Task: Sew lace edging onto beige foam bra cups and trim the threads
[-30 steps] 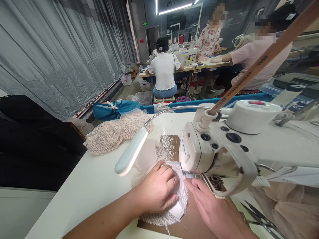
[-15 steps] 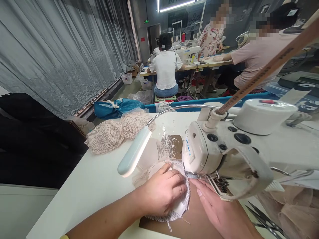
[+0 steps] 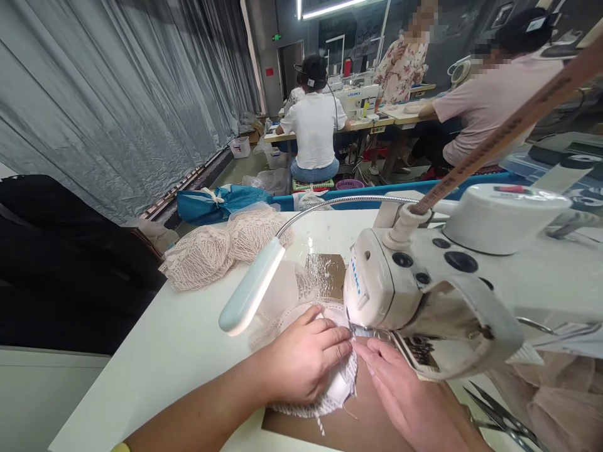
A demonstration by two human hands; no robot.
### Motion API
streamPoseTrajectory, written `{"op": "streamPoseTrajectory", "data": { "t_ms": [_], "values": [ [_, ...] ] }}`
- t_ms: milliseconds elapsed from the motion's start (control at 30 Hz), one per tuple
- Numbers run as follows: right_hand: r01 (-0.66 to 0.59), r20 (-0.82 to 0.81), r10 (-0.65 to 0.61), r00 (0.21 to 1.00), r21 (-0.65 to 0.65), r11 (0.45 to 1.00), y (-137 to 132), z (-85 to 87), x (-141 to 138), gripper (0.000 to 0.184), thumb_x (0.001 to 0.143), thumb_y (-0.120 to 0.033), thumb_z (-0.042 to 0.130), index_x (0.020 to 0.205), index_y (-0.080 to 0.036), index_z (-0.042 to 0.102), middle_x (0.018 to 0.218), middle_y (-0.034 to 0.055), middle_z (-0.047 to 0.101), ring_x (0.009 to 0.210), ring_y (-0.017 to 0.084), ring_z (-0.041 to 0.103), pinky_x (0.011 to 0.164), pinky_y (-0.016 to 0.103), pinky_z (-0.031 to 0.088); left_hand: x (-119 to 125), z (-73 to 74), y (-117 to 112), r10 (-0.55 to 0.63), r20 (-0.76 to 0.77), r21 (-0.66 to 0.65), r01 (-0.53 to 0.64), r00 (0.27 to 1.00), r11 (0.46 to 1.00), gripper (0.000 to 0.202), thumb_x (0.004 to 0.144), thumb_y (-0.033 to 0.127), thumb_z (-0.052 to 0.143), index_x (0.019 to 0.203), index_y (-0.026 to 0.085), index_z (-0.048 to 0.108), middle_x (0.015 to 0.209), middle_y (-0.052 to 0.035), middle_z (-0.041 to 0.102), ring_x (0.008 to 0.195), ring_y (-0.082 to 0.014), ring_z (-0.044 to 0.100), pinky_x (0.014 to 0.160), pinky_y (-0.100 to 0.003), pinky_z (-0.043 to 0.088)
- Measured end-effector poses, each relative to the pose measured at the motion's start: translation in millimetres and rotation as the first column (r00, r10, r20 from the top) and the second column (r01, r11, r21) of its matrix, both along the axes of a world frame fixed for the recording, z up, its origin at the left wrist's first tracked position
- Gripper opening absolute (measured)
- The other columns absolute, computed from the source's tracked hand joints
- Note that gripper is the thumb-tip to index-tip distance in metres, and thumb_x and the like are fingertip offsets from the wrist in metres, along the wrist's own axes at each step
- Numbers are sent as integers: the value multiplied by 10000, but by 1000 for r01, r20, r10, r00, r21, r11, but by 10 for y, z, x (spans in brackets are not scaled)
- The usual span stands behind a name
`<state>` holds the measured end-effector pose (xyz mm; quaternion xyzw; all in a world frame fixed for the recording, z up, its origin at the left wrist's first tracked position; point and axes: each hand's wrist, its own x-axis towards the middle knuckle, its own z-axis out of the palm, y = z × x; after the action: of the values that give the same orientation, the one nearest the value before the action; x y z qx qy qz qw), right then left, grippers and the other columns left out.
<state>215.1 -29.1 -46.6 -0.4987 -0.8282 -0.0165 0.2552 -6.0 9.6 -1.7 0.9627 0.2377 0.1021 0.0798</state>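
Observation:
A white padded cup with a lace edge (image 3: 346, 376), like a bra cup, lies under the head of a white sewing machine (image 3: 370, 279). My left hand (image 3: 306, 358) rests flat on top of it, fingers spread over the fabric near the needle area. At the cup's right edge, just in front of the presser foot, my right hand (image 3: 396, 389) has its thumb and finger brought together on the rim, close to my left fingertips. Loose thread ends hang from the near edge. The needle itself is hard to make out.
A lamp (image 3: 252, 285) on a bendable neck hangs over the white table. Lace cups (image 3: 198, 257) lie at the back left. Black scissors (image 3: 502, 414) and sheer beige fabric (image 3: 556, 389) are at the right. Beyond, several people work at sewing tables.
My right fingers have moved left onto the cup's edge, closer to the left hand. My left hand has shifted only slightly, and the cup lies almost as before.

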Motion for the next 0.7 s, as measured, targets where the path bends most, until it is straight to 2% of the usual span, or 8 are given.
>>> {"op": "streamPoseTrajectory", "data": {
  "t_ms": [100, 200, 267, 400, 500, 700],
  "values": [
    [17, 6, -16, 1000, -68, 998, 44, 120, -45, 406, 971, -268, 333, 1002, -230, 737, 878, 82, 756, 724, 208, 712, 660, 323, 588, 1, -38, 19, 14, 3, 11, -14, 1000, 1000, 445, 864, 206, 468, 1297, 106, 508, 1266, -140, 606, 1065, -255, 551, 1078, -474, 278],
    [87, -3, -88, 996, -104, 991, 64, 181, -79, 387, 967, -274, 352, 964, -223, 736, 826, 69, 764, 685, 219, 716, 610, 333, 587, 9, -63, 32, 9, 9, 20, -9, 1000, 1000, 477, 840, 201, 489, 1305, 94, 497, 1264, -149, 600, 1088, -269, 534, 1068, -478, 286],
    [108, 12, -107, 994, -111, 988, 66, 191, -91, 382, 963, -262, 354, 951, -219, 733, 833, 74, 765, 694, 227, 718, 609, 339, 586, 16, -67, 37, 0, 9, 27, 0, 1000, 1000, 490, 835, 195, 497, 1313, 87, 489, 1275, -151, 592, 1106, -274, 523, 1068, -476, 287],
    [85, 72, -81, 994, -48, 995, 79, 196, -103, 394, 961, -237, 333, 973, -206, 726, 898, 94, 761, 750, 250, 717, 672, 383, 588, 24, -61, 47, -15, 9, 43, 15, 1000, 999, 491, 836, 199, 507, 1307, 59, 497, 1269, -163, 591, 1106, -282, 514, 1063, -468, 294],
    [77, 97, -75, 992, -17, 997, 91, 195, -101, 390, 961, -233, 336, 972, -211, 725, 881, 94, 761, 735, 246, 715, 651, 376, 585, 21, -65, 58, -16, -7, 53, 17, 1000, 998, 474, 854, 200, 501, 1303, 47, 501, 1278, -150, 587, 1120, -282, 504, 1071, -461, 291],
    [102, 6, -102, 995, -52, 993, 66, 152, -86, 375, 965, -277, 365, 960, -234, 737, 821, 74, 760, 693, 231, 711, 597, 350, 565, 17, -92, 79, -2, -3, 65, 3, 1000, 998, 375, 953, 185, 412, 1306, 103, 507, 1297, -112, 595, 1171, -260, 495, 1072, -460, 294]
  ]
}}
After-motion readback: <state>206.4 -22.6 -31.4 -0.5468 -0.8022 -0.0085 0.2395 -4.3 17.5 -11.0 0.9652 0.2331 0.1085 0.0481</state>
